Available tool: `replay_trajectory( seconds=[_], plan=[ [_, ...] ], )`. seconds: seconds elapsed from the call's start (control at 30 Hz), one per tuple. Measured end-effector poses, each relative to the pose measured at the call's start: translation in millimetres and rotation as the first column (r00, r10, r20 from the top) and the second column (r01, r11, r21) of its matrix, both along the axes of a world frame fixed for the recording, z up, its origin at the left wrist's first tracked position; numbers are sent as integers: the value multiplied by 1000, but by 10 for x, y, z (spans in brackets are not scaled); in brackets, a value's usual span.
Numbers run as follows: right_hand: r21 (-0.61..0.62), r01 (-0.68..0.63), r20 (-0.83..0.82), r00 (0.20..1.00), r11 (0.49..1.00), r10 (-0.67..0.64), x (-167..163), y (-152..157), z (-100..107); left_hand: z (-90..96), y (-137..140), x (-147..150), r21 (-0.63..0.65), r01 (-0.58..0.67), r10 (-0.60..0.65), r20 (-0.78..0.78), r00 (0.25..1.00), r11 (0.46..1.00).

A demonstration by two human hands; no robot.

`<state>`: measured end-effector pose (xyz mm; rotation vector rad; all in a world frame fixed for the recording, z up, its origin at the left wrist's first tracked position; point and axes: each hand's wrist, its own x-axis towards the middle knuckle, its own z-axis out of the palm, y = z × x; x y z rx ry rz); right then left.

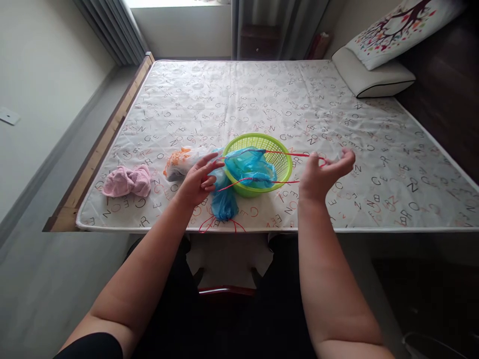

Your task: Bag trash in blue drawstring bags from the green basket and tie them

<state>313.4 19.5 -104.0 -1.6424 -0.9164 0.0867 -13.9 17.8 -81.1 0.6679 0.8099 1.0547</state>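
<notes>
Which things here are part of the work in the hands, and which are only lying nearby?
In the work:
left hand
right hand
red string stretched between both hands
blue plastic bag
green basket

Lying nearby:
pink cloth
orange-printed bag
white pillow
patterned cushion
mattress

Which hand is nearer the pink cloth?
Left. The left hand is just right of the pink cloth; the right hand is past the green basket.
</notes>
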Motion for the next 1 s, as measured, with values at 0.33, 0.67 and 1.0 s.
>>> replay_trajectory(
  seconds=[0.33, 0.67, 1.0],
  plan=[
    [-448, -387, 278, 797, 806, 537, -540, -36, -28, -195, -7, 148, 158, 117, -55, -352, 934, 980],
    [-667, -357, 211, 752, 654, 625, -596, -44, 115, 18, -157, 122, 635, 50, 268, -395, 879, 771],
    [-72, -454, -55, 891, 888, 451, -516, -21, 131, -403, -134, 172, 744, 111, 687, -656, 313, 659]
  ],
)
